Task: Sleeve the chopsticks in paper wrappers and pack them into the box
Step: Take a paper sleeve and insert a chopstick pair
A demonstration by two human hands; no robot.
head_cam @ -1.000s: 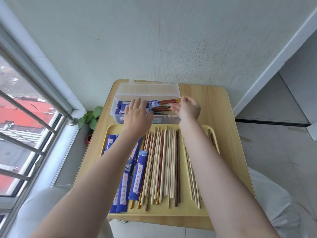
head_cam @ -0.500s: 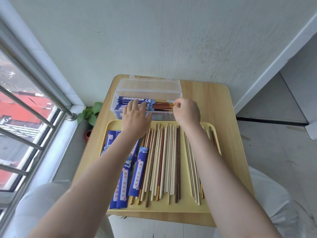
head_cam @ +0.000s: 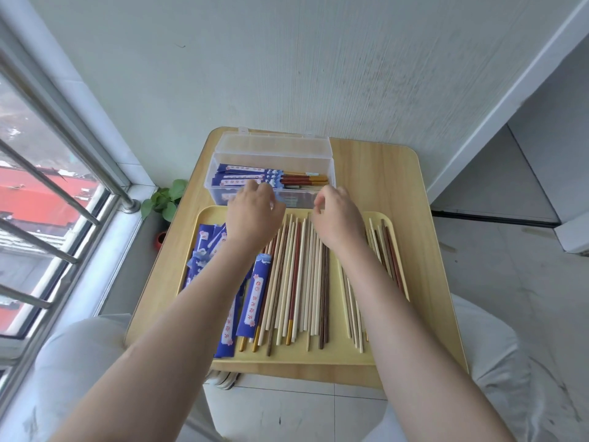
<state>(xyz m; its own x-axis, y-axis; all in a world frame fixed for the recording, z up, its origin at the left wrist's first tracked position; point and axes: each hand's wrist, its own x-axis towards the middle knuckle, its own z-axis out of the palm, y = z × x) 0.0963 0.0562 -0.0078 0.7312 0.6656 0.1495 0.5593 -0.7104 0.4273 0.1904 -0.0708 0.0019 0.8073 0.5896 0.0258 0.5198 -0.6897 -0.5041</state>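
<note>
Blue-sleeved pairs [head_cam: 251,177] now sit in the clear box [head_cam: 330,173]; both hands have pulled back to the tray [head_cam: 318,357]. Left hand [head_cam: 255,215] and right hand [head_cam: 336,218] loosely curled, empty. Next: bare chopsticks [head_cam: 302,275] and wrappers [head_cam: 255,298].

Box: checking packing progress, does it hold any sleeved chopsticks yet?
Yes, several blue-sleeved chopsticks lie in the box, their ends sticking out.

A wooden table [head_cam: 376,173] bears a clear box [head_cam: 223,161] and yellow tray [head_cam: 296,357].
</note>
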